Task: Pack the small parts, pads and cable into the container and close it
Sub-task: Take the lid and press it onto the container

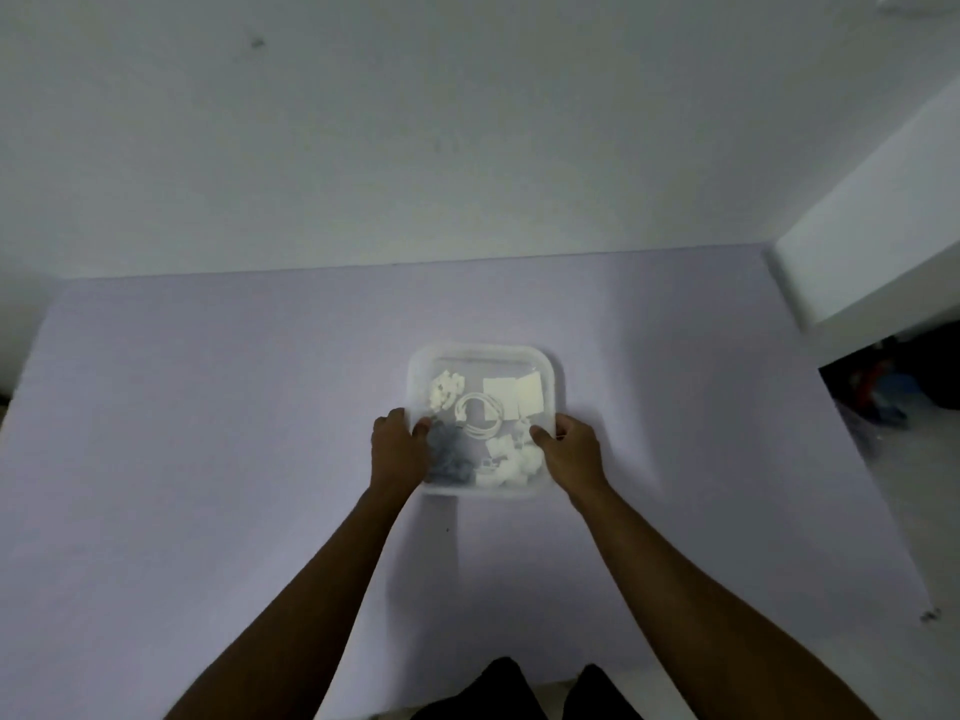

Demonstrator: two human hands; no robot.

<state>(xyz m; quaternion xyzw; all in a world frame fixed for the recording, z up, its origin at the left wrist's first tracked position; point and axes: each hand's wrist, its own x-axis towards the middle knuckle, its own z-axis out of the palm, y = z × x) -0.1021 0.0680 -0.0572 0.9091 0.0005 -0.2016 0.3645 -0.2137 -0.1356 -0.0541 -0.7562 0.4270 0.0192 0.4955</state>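
Observation:
A square translucent container [485,351] sits in the middle of the lavender table, with a clear lid on top of it. Through the lid I see a coiled white cable [478,414], two pale square pads [514,396], small white parts [445,389] at the far left, more white parts [506,467] at the near right and a grey clump [451,454] at the near left. My left hand [397,449] grips the container's left side, thumb on the lid. My right hand [571,449] grips the right side, thumb pressing the lid.
The lavender table [208,433] reaches the white wall behind. A white shelf or ledge [872,252] juts out at the right, with dark clutter [893,387] under it on the floor. My dark-clothed knees [519,693] show at the bottom edge.

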